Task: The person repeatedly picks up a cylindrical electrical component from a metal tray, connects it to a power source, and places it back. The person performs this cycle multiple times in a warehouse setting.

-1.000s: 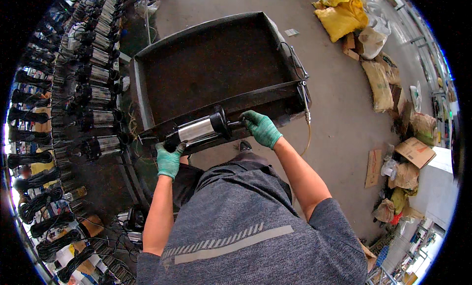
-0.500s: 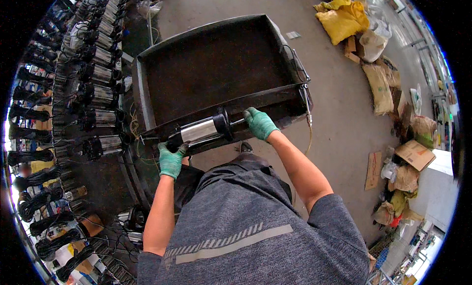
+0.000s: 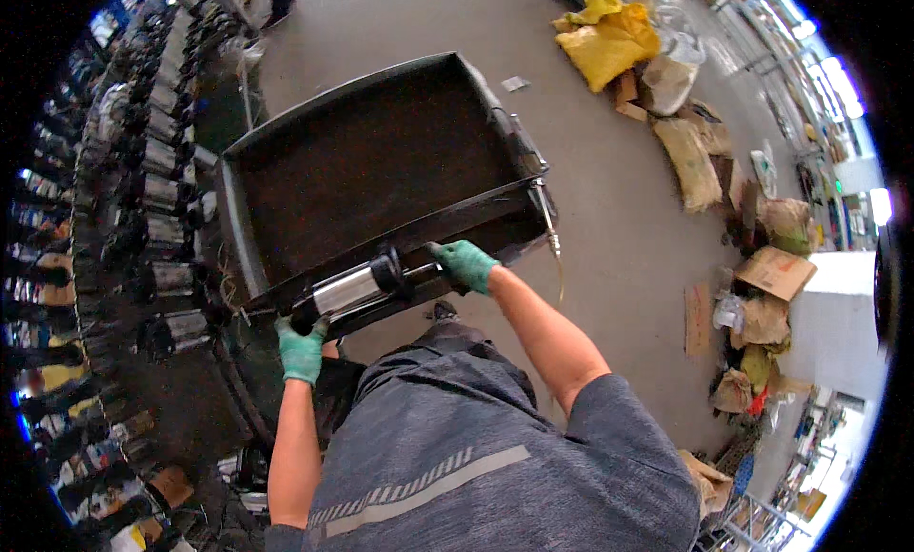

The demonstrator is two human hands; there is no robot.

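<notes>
Head view — left grip (image 3: 302, 353) closed round silver cylinder (image 3: 346, 290), right grip (image 3: 465, 264) unclear — dark tray (image 3: 367, 161), grey floor (image 3: 614, 247) beyond.

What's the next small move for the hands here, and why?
Probably brace the silver cylinder with the left hand: that hand grips its black left end, while the right hand is at the thin rod on the opposite end, and the cylinder sits slanted along the dark tray's near side.
</notes>
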